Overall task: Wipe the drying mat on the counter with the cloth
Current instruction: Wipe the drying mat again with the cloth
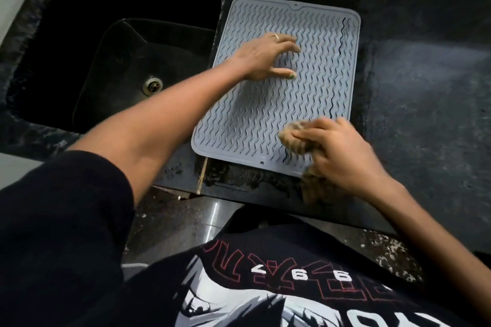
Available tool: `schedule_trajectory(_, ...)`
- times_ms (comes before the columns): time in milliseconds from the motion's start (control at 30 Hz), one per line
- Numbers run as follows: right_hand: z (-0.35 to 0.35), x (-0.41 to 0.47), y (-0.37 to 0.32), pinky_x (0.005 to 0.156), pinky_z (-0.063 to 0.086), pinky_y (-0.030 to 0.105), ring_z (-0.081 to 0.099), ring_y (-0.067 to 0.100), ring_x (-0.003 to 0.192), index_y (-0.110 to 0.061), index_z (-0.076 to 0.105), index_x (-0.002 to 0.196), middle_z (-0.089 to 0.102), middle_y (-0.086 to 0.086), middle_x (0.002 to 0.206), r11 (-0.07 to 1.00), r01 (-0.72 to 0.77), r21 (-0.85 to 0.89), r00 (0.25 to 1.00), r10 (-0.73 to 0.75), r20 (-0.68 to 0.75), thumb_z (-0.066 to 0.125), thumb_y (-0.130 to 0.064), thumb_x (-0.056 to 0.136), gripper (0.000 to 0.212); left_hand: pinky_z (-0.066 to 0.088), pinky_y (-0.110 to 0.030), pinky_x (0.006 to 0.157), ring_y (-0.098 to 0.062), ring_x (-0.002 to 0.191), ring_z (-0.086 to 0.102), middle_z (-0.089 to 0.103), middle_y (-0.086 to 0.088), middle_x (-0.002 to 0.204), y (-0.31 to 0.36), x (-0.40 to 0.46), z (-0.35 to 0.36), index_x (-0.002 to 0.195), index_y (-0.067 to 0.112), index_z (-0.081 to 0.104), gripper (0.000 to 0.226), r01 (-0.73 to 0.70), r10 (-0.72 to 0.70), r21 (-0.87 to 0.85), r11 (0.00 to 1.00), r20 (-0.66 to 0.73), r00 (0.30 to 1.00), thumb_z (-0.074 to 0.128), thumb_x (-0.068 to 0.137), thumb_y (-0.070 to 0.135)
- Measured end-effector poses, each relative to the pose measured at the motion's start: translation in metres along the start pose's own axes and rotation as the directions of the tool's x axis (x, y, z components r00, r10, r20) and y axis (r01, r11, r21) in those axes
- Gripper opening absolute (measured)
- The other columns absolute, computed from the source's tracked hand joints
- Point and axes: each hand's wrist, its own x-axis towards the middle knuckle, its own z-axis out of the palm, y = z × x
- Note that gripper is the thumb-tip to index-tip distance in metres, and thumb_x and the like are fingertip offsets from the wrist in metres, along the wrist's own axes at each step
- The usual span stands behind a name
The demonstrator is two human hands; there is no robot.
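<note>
On the shirt (279,287) nearest the camera, upside-down digits read roughly "9 9 7"; the red lettering above them I cannot make out. The right hand (342,151) curls its fingers round the cloth (292,138) at the mat's (255,114) near right corner. Farther on, the left hand (261,60) presses spread fingers on the mat, beside the sink (119,61). Best to keep that hold-down firm and wipe along the ridges, away toward the far edge.

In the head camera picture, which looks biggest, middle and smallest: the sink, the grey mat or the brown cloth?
1. Black stone sink, biggest, though only a little bigger than the mat.
2. Grey wavy-ribbed silicone drying mat.
3. Crumpled brown cloth, smallest, partly hidden under the right hand.
</note>
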Motion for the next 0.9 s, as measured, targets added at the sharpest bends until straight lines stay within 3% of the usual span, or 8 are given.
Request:
schedule_trajectory(167,0.052,0.010,-0.032,0.076,0.036,0.038,0.034,0.032,0.115,-0.023,0.031,0.143,0.034,0.005,0.139,0.891,0.244,-0.384,0.961,-0.167,0.222,0.046,-0.023,0.090,0.055,0.009,-0.043,0.120,-0.023,0.150,0.005,0.004,0.002,0.163,-0.012,-0.027,0.013,0.152,0.037,0.012,0.102,0.052,-0.063,0.067,0.996,0.176,0.982,0.062,0.070,0.072)
schedule_trajectory(233,0.052,-0.003,-0.018,0.069,0.031,0.037,0.037,0.033,0.111,-0.026,0.034,0.142,0.038,0.007,0.134,0.863,0.287,-0.416,0.951,-0.204,0.234,0.047,-0.024,0.088,0.055,0.008,-0.043,0.120,-0.023,0.150,0.003,0.003,0.001,0.163,-0.013,-0.029,0.016,0.153,0.037,0.009,0.105,0.066,-0.075,0.058,0.996,0.170,0.983,0.060,0.069,0.073)
schedule_trajectory(433,0.025,-0.026,0.003,0.054,0.033,0.035,0.056,0.036,0.087,-0.024,0.072,0.099,0.062,0.010,0.102,0.789,0.384,-0.481,0.920,-0.284,0.269,0.073,-0.026,0.074,0.025,0.010,-0.044,0.119,-0.022,0.150,0.002,0.002,0.004,0.163,-0.012,-0.029,0.015,0.152,0.038,0.009,0.106,0.079,-0.085,0.038,0.996,0.184,0.979,0.063,0.068,0.071)
schedule_trajectory(500,0.015,-0.026,0.005,0.053,0.030,0.033,0.057,0.034,0.084,-0.015,0.073,0.074,0.064,0.007,0.096,0.774,0.369,-0.515,0.925,-0.251,0.286,0.073,-0.029,0.078,0.014,0.010,-0.044,0.119,-0.022,0.150,0.001,0.001,0.004,0.163,-0.013,-0.029,0.015,0.152,0.038,0.008,0.106,0.079,-0.084,0.037,0.996,0.187,0.979,0.063,0.068,0.071)
schedule_trajectory(600,0.003,-0.021,0.010,0.055,0.026,0.032,0.054,0.032,0.089,-0.010,0.066,0.065,0.061,0.003,0.091,0.720,0.375,-0.584,0.919,-0.206,0.335,0.073,-0.019,0.071,0.012,0.009,-0.045,0.119,-0.022,0.150,0.001,0.000,0.004,0.163,-0.013,-0.028,0.016,0.152,0.038,0.007,0.106,0.075,-0.081,0.037,0.996,0.189,0.979,0.063,0.068,0.071)
schedule_trajectory(700,0.000,-0.006,0.007,0.056,0.028,0.033,0.046,0.029,0.093,-0.021,0.069,0.090,0.055,0.000,0.100,0.754,0.375,-0.540,0.918,-0.223,0.327,0.068,-0.023,0.073,0.017,0.009,-0.046,0.119,-0.022,0.150,0.000,0.000,0.004,0.163,-0.014,-0.028,0.017,0.152,0.039,0.006,0.106,0.083,-0.087,0.027,0.996,0.189,0.978,0.063,0.068,0.071)
schedule_trajectory(800,0.018,-0.003,0.001,0.072,0.037,0.036,0.034,0.027,0.109,-0.035,0.044,0.134,0.042,-0.001,0.126,0.820,0.364,-0.442,0.919,-0.237,0.316,0.048,-0.030,0.088,0.046,0.009,-0.047,0.120,-0.022,0.150,0.000,0.000,0.004,0.163,-0.014,-0.028,0.018,0.152,0.039,0.006,0.106,0.080,-0.083,0.024,0.996,0.191,0.978,0.063,0.068,0.071)
schedule_trajectory(900,0.025,-0.020,0.003,0.073,0.036,0.036,0.033,0.028,0.117,-0.031,0.033,0.141,0.034,-0.002,0.138,0.780,0.406,-0.477,0.887,-0.211,0.410,0.039,-0.028,0.091,0.050,0.008,-0.046,0.119,-0.022,0.150,-0.001,-0.001,0.004,0.163,-0.015,-0.027,0.018,0.152,0.039,0.006,0.107,0.079,-0.081,0.019,0.997,0.190,0.979,0.062,0.067,0.072)
